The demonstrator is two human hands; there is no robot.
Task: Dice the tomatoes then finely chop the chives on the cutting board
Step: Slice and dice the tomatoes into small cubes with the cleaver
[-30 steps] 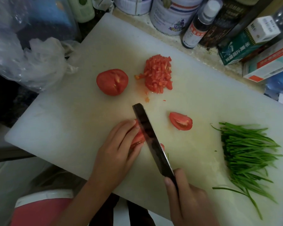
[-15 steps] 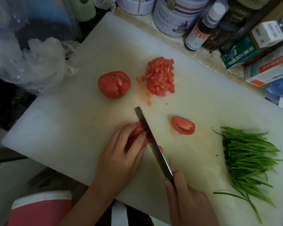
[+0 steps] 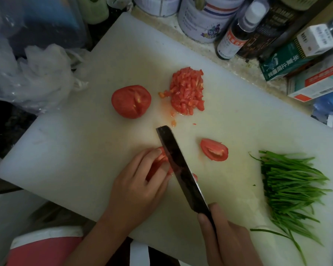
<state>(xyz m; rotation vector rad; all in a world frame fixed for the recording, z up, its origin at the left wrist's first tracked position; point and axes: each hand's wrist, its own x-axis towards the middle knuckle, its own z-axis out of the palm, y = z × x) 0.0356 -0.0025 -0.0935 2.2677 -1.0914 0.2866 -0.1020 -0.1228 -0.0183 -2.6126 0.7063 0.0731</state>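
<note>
Far left we see a crumpled clear plastic bag [image 3: 37, 77], glossy and wrinkled, just beside the board edge. The white rectangular plastic cutting board [image 3: 75, 150] sits askew, matte, with wet orange juice smears mid-board. On it lies a smooth red tomato half [image 3: 131, 101], dome up, skin split by two short pale cuts. Nearer us the left hand [image 3: 136, 189] has its fingers curled over a red tomato piece [image 3: 161, 160], pinning it to the board. The dark flat-bladed knife [image 3: 181, 169] with a squared tip runs diagonally across that piece, and red shows on both sides of the blade. Beyond the tip sits a wet heap of small red tomato cubes [image 3: 187, 91]. Right of the blade lies a red tomato wedge [image 3: 214, 150], cut face up, pale core showing. The right hand [image 3: 225, 240] is clamped round the knife handle, which it hides. At the board's right end lies a loose bundle of thin green chives [image 3: 290, 187], uncut. Cardboard boxes [image 3: 306, 54] stand behind.
</note>
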